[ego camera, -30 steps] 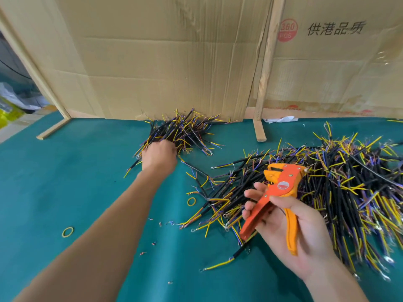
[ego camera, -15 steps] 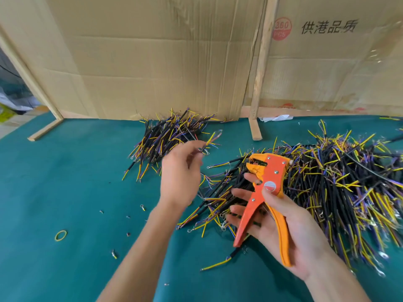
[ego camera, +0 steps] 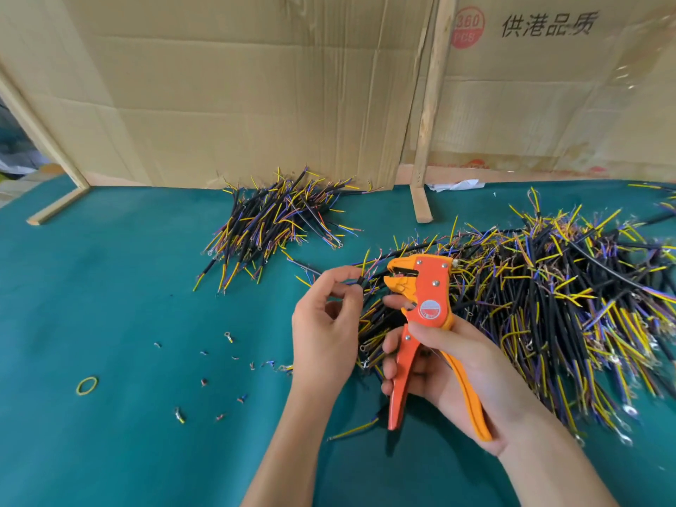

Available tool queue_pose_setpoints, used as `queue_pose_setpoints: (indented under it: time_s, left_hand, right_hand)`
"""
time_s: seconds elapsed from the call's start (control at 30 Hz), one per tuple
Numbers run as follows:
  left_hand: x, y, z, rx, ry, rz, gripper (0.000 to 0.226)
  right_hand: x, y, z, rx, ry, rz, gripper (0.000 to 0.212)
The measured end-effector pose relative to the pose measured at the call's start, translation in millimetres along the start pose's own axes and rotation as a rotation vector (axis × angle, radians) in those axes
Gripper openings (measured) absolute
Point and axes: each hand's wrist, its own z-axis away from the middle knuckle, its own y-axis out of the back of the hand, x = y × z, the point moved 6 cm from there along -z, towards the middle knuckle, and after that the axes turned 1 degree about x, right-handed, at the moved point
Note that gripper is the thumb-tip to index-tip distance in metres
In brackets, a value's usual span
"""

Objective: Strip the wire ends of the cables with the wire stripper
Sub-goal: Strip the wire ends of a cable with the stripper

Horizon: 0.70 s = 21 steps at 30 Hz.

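My right hand (ego camera: 464, 375) grips the orange wire stripper (ego camera: 426, 305) by its handles, jaws pointing up and left over the table. My left hand (ego camera: 325, 323) pinches a short black cable (ego camera: 360, 281) with yellow and purple wire ends, just left of the stripper's jaws. A big pile of black cables (ego camera: 548, 298) lies to the right, behind and under both hands. A smaller pile of cables (ego camera: 274, 225) lies farther back, near the cardboard.
The green table cover (ego camera: 109, 287) carries small cut wire bits (ego camera: 226, 360) and a yellow rubber band (ego camera: 87, 385) at left. Cardboard sheets (ego camera: 256, 86) with wooden battens (ego camera: 428, 115) stand along the back edge.
My left hand has left the smaller far pile and come back to the stripper's jaws, now pinching a cable. The stripper has stayed in my right hand.
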Motion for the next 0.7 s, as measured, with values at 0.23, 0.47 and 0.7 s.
queue_pose_setpoints:
  time_s: [0.23,0.47,0.7]
  left_hand:
    - [2,-1,5,-0.012,-0.035,-0.054,0.024]
    - [1,1,6,-0.014,-0.069,-0.1,0.027]
    - [3,2,6,-0.007,-0.086,-0.111,0.021]
  right_hand:
    - [-2,-4,4,-0.003,0.007,-0.017,0.049]
    - [-2,-6,6,0.007,-0.011,-0.025,0.035]
    - [-2,-11,6,0.078,0.006,-0.01,0.036]
